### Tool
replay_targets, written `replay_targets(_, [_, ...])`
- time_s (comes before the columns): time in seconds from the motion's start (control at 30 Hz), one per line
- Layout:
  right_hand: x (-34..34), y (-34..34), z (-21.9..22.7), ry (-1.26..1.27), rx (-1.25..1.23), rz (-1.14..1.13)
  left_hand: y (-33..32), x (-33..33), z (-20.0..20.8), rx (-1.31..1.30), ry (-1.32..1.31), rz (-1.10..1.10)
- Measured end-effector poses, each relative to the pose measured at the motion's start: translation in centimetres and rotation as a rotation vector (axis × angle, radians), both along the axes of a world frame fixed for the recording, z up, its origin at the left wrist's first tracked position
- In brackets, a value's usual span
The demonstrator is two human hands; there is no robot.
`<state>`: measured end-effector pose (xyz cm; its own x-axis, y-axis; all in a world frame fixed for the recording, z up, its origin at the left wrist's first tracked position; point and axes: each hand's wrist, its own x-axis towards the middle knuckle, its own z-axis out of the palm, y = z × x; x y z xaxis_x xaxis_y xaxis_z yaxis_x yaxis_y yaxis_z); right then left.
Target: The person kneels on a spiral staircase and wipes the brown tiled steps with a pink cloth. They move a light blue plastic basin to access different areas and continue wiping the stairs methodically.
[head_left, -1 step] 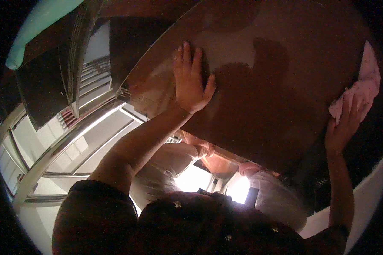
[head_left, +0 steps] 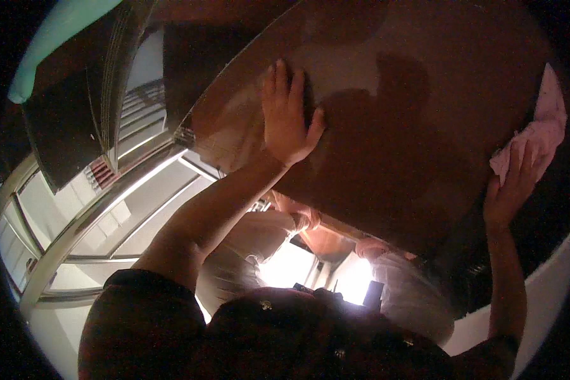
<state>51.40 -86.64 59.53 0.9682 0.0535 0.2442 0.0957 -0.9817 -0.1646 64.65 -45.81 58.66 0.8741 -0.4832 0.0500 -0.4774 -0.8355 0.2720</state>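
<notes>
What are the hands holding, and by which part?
The right hand holds a pink cloth by its lower part; the left hand holds nothing.

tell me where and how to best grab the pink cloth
Probably take the pink cloth by its wider, crumpled lower part, coming from below: the folds there likely give more to pinch than the narrow, pointed upper end. The right hand reaches that lower part from below.

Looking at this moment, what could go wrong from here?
The left hand seems to rest bare, fingers spread, on the brown panel; its palm might smudge the smooth surface.

The right hand holds the pink cloth, bunched, near the panel's dark right side; a loose fold could catch there, though what lies beneath is too dark to tell.
</notes>
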Motion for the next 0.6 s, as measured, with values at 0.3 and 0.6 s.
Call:
replay_targets(0.3, [0.1, 1.0, 0.1, 0.003, -0.172, -0.013, 0.3, -0.4, -0.8, 0.03, -0.007, 0.055])
replay_targets(0.6, [-14.9, 19.7, 2.0, 0.653, 0.732, -0.279, 3.5, -14.1, 6.9, 0.5, 0.345, -0.197])
